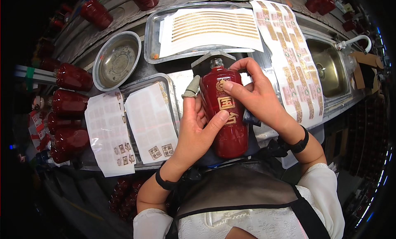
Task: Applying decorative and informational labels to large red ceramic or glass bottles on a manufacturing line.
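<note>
A glossy dark red glass bottle (232, 140) with a clear neck stands tilted in front of me, its base toward my body. Gold characters and a round emblem (221, 85) run down its front. My left hand (194, 132) holds the bottle's left side, with the thumb on the lower gold character. A grey-green finger cot (191, 87) covers one of its fingertips. My right hand (262, 97) wraps the bottle's right shoulder, its thumb pressed beside the emblem. The fingers behind the bottle are partly hidden. A grey angled rest (206, 61) shows behind the neck.
Decal sheets (108, 132) lie on the left near a metal tray (168, 84). A steel bowl (99, 72) holds liquid. Behind are another tray (153, 26) with gold-striped sheets (214, 29) and a long decal sheet (291, 53). A sink (330, 70) stands right; red bottles (72, 105) line the left.
</note>
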`<control>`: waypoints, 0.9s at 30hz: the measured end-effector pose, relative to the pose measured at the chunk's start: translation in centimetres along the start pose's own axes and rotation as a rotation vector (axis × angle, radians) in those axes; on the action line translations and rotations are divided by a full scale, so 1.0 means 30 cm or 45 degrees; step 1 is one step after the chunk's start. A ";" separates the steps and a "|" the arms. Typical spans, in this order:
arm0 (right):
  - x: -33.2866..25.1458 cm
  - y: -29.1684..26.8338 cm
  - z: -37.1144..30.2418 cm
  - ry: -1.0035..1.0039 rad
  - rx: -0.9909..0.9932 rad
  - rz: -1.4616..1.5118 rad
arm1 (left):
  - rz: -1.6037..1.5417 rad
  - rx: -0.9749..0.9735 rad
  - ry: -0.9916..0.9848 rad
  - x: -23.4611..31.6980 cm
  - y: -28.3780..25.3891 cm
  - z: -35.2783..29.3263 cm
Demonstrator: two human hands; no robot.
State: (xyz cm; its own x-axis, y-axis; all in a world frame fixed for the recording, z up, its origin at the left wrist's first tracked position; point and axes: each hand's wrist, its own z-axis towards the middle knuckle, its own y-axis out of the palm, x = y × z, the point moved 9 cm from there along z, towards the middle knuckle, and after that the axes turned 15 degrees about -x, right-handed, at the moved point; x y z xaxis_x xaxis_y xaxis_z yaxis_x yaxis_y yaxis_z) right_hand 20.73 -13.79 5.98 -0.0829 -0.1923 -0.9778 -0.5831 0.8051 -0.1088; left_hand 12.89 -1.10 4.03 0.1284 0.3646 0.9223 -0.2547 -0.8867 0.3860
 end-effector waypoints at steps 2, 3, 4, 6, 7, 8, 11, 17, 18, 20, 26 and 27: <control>0.002 0.000 0.000 0.006 -0.007 -0.021 | 0.002 0.006 0.005 -0.002 -0.002 -0.002; 0.001 0.001 0.000 0.006 -0.008 -0.020 | 0.001 0.005 0.005 -0.002 -0.002 -0.001; -0.001 0.001 0.000 0.000 -0.005 -0.021 | -0.001 0.004 0.006 -0.002 -0.002 0.000; -0.002 0.001 -0.001 -0.007 -0.003 -0.020 | -0.007 0.009 0.001 -0.003 -0.002 -0.001; -0.001 0.000 -0.002 -0.003 -0.004 -0.020 | -0.014 0.011 -0.004 -0.003 -0.001 -0.001; 0.000 -0.002 -0.004 0.002 -0.004 -0.019 | -0.013 0.010 -0.004 0.004 0.001 0.000; -0.004 -0.003 -0.003 0.008 -0.003 -0.045 | -0.089 -0.005 -0.034 0.014 -0.002 0.002; -0.003 -0.032 0.016 -0.042 0.025 -0.078 | -0.298 0.067 -0.160 0.048 -0.068 0.062; 0.000 -0.031 0.016 -0.053 0.022 -0.057 | -0.295 0.072 -0.161 0.055 -0.073 0.076; -0.001 -0.028 0.022 -0.068 0.020 -0.104 | -0.251 0.114 -0.314 0.031 -0.089 0.091; 0.015 -0.024 0.029 -0.072 0.005 -0.118 | -0.233 0.120 -0.150 0.044 -0.072 0.107; 0.011 -0.025 0.029 -0.100 0.007 -0.148 | -0.234 0.119 -0.153 0.041 -0.068 0.107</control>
State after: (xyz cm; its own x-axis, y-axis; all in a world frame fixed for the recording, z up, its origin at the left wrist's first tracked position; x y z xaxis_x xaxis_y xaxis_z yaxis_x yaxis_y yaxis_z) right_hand 21.84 -13.98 5.60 0.0483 -0.2402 -0.9695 -0.5808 0.7829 -0.2229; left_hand 16.66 0.25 4.31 0.2791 0.4910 0.8252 -0.1270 -0.8330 0.5385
